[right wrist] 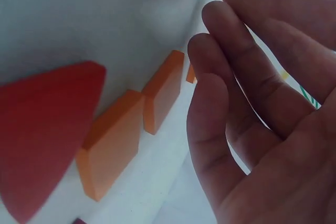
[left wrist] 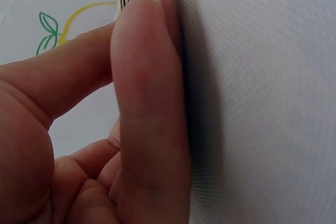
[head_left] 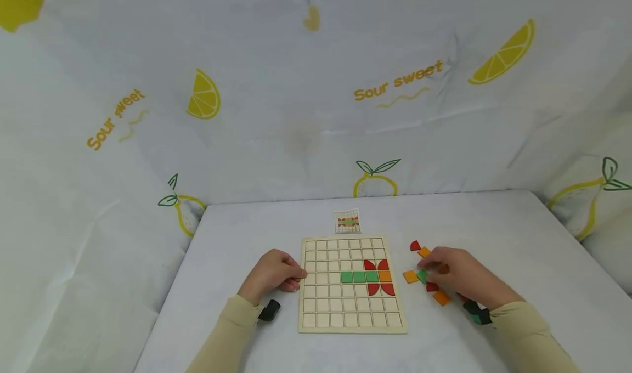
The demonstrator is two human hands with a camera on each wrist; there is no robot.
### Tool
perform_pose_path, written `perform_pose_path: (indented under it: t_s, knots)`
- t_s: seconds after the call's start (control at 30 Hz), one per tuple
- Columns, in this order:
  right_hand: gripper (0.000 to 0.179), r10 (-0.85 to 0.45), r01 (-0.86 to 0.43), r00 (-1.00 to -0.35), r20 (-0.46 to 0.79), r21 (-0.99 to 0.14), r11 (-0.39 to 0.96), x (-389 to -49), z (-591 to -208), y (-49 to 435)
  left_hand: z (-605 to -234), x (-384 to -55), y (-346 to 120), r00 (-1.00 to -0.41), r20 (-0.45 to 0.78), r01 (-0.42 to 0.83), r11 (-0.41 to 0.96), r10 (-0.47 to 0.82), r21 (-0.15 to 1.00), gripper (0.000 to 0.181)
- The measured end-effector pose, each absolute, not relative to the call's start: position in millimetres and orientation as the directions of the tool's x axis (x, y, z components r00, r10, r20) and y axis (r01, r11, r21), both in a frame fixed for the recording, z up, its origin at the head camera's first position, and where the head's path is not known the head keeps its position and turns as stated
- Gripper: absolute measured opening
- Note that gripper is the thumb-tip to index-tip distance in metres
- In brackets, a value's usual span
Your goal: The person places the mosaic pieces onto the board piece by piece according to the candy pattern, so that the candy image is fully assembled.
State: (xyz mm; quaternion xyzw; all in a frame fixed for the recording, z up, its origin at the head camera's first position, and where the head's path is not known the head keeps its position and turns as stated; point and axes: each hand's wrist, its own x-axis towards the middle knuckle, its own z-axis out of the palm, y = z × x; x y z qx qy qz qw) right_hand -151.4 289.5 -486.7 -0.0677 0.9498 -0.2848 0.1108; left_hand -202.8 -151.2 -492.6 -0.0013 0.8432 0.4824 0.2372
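Note:
A pale wooden grid board (head_left: 316, 307) lies on the table, with a row of green squares (head_left: 359, 277) ending in an orange square (head_left: 385, 276). Red quarter-circle pieces (head_left: 388, 289) sit above and below the row's right end. My left hand (head_left: 274, 274) pinches the board's left edge between thumb and finger. Over the loose pieces right of the board is my right hand (head_left: 459, 274), its fingers loosely bent. Thumb and forefinger are right at a loose green square (head_left: 422, 276), beside a red piece (head_left: 432, 287). The palm hides part of the pile.
A small pattern card (head_left: 347, 221) lies behind the board. Loose orange squares (head_left: 410, 276) and another red quarter-circle (head_left: 415, 246) lie around the right hand. A white cloth with lemon prints (head_left: 296, 142) hangs behind the table (head_left: 247, 225).

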Motion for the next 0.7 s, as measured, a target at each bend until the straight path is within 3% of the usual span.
perform_pose_path:
  t_s: [0.7]
  knots:
    - [0.018, -0.208, -0.072, -0.962, -0.179, -0.568, 0.82, -164.4, -493.3, 294.8, -495.9, -203.9, -152.4, -0.887, -0.397, -0.231, 0.52, 0.235, 0.822, 0.02]
